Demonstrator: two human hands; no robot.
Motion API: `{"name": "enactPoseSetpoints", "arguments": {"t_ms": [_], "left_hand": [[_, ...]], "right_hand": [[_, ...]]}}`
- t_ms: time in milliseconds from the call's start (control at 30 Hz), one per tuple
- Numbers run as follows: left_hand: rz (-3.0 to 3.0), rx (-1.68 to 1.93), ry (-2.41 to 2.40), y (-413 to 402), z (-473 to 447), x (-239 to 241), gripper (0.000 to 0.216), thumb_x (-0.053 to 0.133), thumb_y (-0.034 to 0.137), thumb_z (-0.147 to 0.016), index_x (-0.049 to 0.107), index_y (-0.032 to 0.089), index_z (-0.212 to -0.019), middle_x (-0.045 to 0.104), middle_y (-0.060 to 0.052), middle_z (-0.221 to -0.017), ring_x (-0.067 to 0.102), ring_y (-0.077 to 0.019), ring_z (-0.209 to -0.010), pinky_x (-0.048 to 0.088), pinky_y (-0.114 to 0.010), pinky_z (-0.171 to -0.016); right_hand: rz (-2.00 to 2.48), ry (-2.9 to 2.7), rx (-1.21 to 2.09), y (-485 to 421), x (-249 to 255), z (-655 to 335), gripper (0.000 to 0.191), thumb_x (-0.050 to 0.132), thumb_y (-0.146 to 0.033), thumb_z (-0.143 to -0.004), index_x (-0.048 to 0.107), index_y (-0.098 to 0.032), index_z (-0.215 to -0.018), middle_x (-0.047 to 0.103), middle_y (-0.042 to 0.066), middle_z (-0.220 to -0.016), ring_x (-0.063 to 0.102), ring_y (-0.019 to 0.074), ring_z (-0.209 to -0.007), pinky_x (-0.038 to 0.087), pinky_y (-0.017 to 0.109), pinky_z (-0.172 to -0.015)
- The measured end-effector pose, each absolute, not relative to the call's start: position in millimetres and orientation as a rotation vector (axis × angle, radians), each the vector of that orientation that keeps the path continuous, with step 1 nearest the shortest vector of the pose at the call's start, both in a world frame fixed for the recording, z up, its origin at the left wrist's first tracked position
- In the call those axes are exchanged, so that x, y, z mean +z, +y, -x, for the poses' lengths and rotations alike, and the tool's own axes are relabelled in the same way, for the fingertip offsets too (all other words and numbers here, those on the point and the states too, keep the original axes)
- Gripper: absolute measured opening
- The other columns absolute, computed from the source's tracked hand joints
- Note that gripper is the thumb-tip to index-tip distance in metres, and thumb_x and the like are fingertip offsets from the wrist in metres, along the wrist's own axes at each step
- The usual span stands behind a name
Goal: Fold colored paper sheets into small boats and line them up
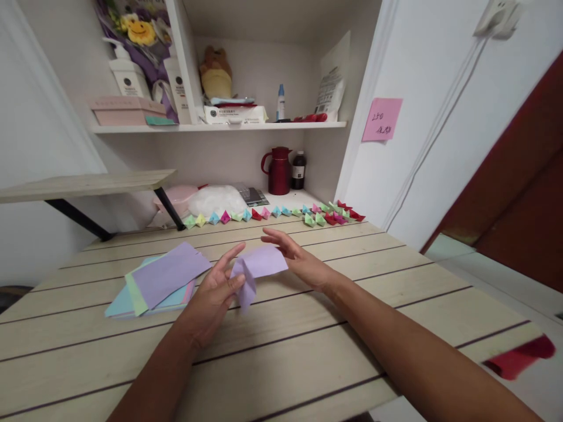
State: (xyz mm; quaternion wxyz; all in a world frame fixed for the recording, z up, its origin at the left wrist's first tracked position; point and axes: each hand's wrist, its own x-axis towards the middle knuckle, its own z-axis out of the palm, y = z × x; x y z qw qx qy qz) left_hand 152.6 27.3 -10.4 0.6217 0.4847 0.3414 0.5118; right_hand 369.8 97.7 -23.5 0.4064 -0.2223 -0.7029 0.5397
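A partly folded sheet of light purple paper (264, 262) is held above the slatted table. My left hand (216, 290) pinches its left corner between thumb and fingers, with the index finger stretched out. My right hand (294, 258) is at the paper's right edge, fingers extended and apart; part of it is hidden behind the sheet. To the left of my left hand lies a stack of coloured paper (171, 275), purple on top, with green, blue and pink below. Small folded paper boats (225, 217) in several colours line the back of the table.
A raised wooden shelf (88, 183) on black legs stands at the back left. Behind the boats are a dark red jug (280, 171), a dark bottle (298, 170) and a white plastic bag (217, 200). Red cloth-like material (521, 356) hangs at the right table edge.
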Motion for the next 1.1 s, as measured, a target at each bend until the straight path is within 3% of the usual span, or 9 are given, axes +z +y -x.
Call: {"name": "enactPoseSetpoints", "arguments": {"t_ms": [100, 200, 333, 433, 500, 667, 833, 1000, 1100], "left_hand": [[-1.08, 1.237, 0.819, 31.3, -149.0, -11.7, 0.069, 0.07, 0.025, -0.078, 0.041, 0.031, -0.141, 0.067, -0.003, -0.107, 0.063, -0.0141, -0.089, 0.047, -0.021, -0.075], [-1.087, 1.228, 0.843, 33.1, -146.4, -12.2, 0.07, 0.068, 0.025, -0.08, 0.037, 0.031, -0.143, 0.066, -0.004, -0.11, 0.063, -0.0145, -0.092, 0.047, -0.021, -0.074], [-1.139, 1.099, 0.853, 30.9, -149.5, -14.6, 0.07, 0.067, 0.023, -0.079, 0.038, 0.027, -0.143, 0.068, -0.006, -0.109, 0.064, -0.0169, -0.093, 0.046, -0.025, -0.08], [-1.221, 0.977, 0.904, 29.7, -154.4, -18.9, 0.064, 0.066, 0.024, -0.079, 0.044, 0.023, -0.139, 0.069, -0.007, -0.103, 0.064, -0.0186, -0.091, 0.045, -0.028, -0.079], [-1.271, 0.95, 0.965, 31.2, -156.2, -22.9, 0.062, 0.066, 0.026, -0.078, 0.046, 0.021, -0.137, 0.07, -0.007, -0.096, 0.064, -0.0197, -0.089, 0.046, -0.03, -0.08], [-1.606, 1.237, 1.374, 44.5, -149.5, -38.4, 0.052, 0.06, 0.029, -0.078, 0.055, 0.022, -0.128, 0.061, -0.006, -0.098, 0.061, -0.0193, -0.08, 0.049, -0.037, -0.078], [-2.282, 1.293, 1.497, 50.0, -150.5, -48.0, 0.039, 0.049, 0.018, -0.083, 0.062, 0.025, -0.119, 0.052, -0.01, -0.121, 0.053, -0.0249, -0.113, 0.04, -0.046, -0.098], [-2.719, 0.984, 1.309, 39.4, -168.5, -44.6, 0.045, 0.045, 0.008, -0.084, 0.064, 0.032, -0.117, 0.057, -0.007, -0.131, 0.048, -0.0244, -0.121, 0.027, -0.053, -0.106], [-2.834, 0.757, 1.132, 36.3, -173.6, -44.0, 0.047, 0.047, 0.004, -0.079, 0.068, 0.033, -0.109, 0.067, -0.005, -0.118, 0.056, -0.0232, -0.11, 0.019, -0.056, -0.109]], "right_hand": [[0.38, -1.864, 1.454, 92.4, -22.1, -367.6, 0.092, 0.078, -0.047, -0.068, 0.027, -0.041, -0.145, 0.023, 0.006, -0.154, 0.032, 0.025, -0.137, 0.028, 0.045, -0.109], [0.435, -1.941, 1.326, 86.2, -23.7, -360.5, 0.106, 0.085, -0.036, -0.06, 0.024, -0.043, -0.146, 0.023, 0.003, -0.154, 0.03, 0.024, -0.138, 0.024, 0.043, -0.112], [0.585, -1.868, 1.07, 82.8, -27.0, -351.0, 0.077, 0.076, -0.026, -0.073, 0.041, -0.037, -0.14, 0.045, 0.006, -0.138, 0.045, 0.0223, -0.125, 0.034, 0.041, -0.106], [0.572, -1.827, 0.906, 85.9, -26.2, -351.8, 0.028, 0.069, -0.025, -0.079, 0.07, -0.031, -0.107, 0.056, 0.006, -0.121, 0.051, 0.0228, -0.118, 0.04, 0.038, -0.1], [0.577, -1.818, 0.864, 89.2, -23.8, -356.0, 0.01, 0.067, -0.026, -0.081, 0.075, -0.027, -0.087, 0.058, 0.007, -0.114, 0.054, 0.0229, -0.114, 0.043, 0.037, -0.095], [0.729, -1.925, 0.5, 98.4, -19.8, -371.5, 0.013, 0.067, -0.02, -0.08, 0.076, -0.029, -0.084, 0.054, 0.006, -0.126, 0.052, 0.0258, -0.114, 0.04, 0.044, -0.097], [0.828, -2.398, 0.061, 96.4, -28.4, -395.6, 0.032, 0.064, -0.003, -0.071, 0.076, -0.029, -0.085, 0.052, 0.006, -0.136, 0.046, 0.0331, -0.121, 0.033, 0.052, -0.097], [0.817, -2.43, 0.271, 87.6, -43.5, -417.2, 0.035, 0.061, -0.003, -0.075, 0.076, -0.031, -0.09, 0.061, 0.005, -0.125, 0.053, 0.0265, -0.115, 0.035, 0.047, -0.099], [0.795, -2.367, 0.563, 90.2, -45.0, -422.2, 0.032, 0.057, -0.006, -0.08, 0.076, -0.03, -0.09, 0.064, 0.005, -0.117, 0.058, 0.0218, -0.11, 0.039, 0.042, -0.099]]}}
